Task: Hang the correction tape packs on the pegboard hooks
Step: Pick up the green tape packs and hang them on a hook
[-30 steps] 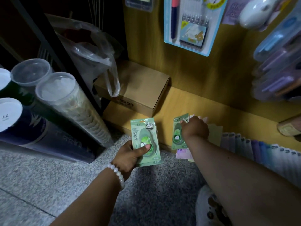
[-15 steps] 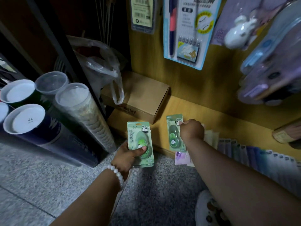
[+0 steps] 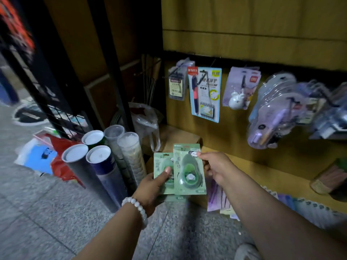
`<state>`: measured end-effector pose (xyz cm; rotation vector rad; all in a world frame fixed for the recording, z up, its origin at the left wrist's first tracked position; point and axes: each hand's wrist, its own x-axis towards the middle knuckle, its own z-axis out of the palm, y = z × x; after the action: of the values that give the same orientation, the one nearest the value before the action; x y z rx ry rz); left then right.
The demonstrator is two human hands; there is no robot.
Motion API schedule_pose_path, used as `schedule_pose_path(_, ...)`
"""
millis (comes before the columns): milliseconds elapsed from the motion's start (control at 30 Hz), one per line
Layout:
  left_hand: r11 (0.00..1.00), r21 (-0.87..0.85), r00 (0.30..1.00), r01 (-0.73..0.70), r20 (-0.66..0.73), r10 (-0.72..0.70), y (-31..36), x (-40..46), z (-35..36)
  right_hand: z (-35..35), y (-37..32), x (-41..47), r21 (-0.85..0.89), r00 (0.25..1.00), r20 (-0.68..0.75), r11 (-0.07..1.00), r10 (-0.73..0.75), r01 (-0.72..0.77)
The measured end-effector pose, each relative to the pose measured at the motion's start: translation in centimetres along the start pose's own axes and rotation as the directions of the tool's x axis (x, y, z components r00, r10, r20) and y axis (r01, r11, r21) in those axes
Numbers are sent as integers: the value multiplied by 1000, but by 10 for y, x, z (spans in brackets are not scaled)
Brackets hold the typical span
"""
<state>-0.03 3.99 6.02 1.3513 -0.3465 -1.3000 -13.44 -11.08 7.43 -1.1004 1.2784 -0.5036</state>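
I crouch on the grey speckled floor (image 3: 56, 212) at the foot of a yellow wooden display wall (image 3: 253, 25), holding 2 green correction tape packs in the gap between a black wire rack (image 3: 62, 102) on my left and a row of hanging stationery on my right. My left hand (image 3: 152, 186) grips the left pack (image 3: 161, 166), thumb pressed across its front; my right hand (image 3: 216, 166) pinches the top corner of the right pack (image 3: 188, 171), which overlaps the first and stands upright. Each card carries a teardrop-shaped blister and printed characters too small to read. Behind them sits 1 brown cardboard box (image 3: 178, 136) on the low ledge. 4 capped tubes (image 3: 97, 156) lean together beside the rack. On the wall hang a blue-backed pen card (image 3: 205, 94), a grey barcode-labelled pack (image 3: 176, 85), a lilac pack with a white figure (image 3: 240, 91) and clear blister packs (image 3: 276, 111); their writing is illegible. A white bead bracelet (image 3: 136, 205) circles my left wrist.
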Motion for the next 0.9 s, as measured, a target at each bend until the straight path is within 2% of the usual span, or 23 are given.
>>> schedule_pose_path(233,989,-81,989,-122,68,128,49,-56,13,30,-36,-49,159,983,89,977,-159,144)
schedule_pose_path(367,977,-102,983,-186,-17,185,70,-71,12,42,-53,-69,179,959,216,973,-185,147)
schedule_pose_path(533,958,-48,955,-284,-102,278,98,-80,2,51,-71,-98,145,871,421,967,-252,209)
schedule_pose_path(700,947,-46,940,-318,-141,309,129,-89,-4,64,-105,-115,175,858,400,945,-324,275)
schedule_pose_path(900,935,-84,922,-346,-218,321,174,-98,-10,79,-177,-135,237,796,341,865,-500,442)
